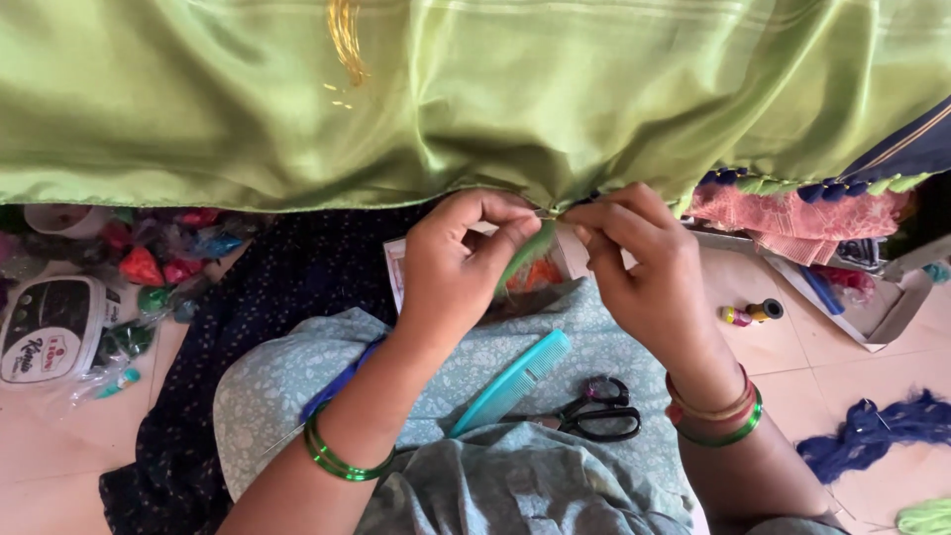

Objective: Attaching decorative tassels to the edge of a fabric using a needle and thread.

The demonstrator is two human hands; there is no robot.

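Both hands meet at the lower hem of a wide sheet of shiny green silk cloth (475,99) that hangs across the whole top of the view and runs off the frame on 3 sides. The left hand (461,263) has its fingers curled in and pinched together on the hem, and a bunch of green thread (528,253) trails down from that pinch across the palm. The right hand (644,267) has thumb and forefinger pressed together on the same spot of the hem, fingertip to fingertip with the left. Something thin glints between the 2 pinches; it may be a needle, but it is too small to tell.

On the lap, on pale blue printed cloth, a turquoise comb (510,383) lies slanted, with black-handled scissors (594,416) just beside it to the right. Green bangles (332,456) ring the left wrist; red and green ones (718,411) ring the right.

Further right along the hem runs a row of blue and green tassels (792,185), partly cut off by dark blue fabric at the edge. Below them pink patterned cloth (792,213) spills over an open cardboard box (892,312) whose contents are mostly hidden. 2 small thread spools (750,313) sit on the tiled floor near the right hand, and a hank of blue thread (872,431) lies well apart at the right. At the left, plastic bags of coloured thread (163,258) are blurred, beside a white box-shaped device (50,327).
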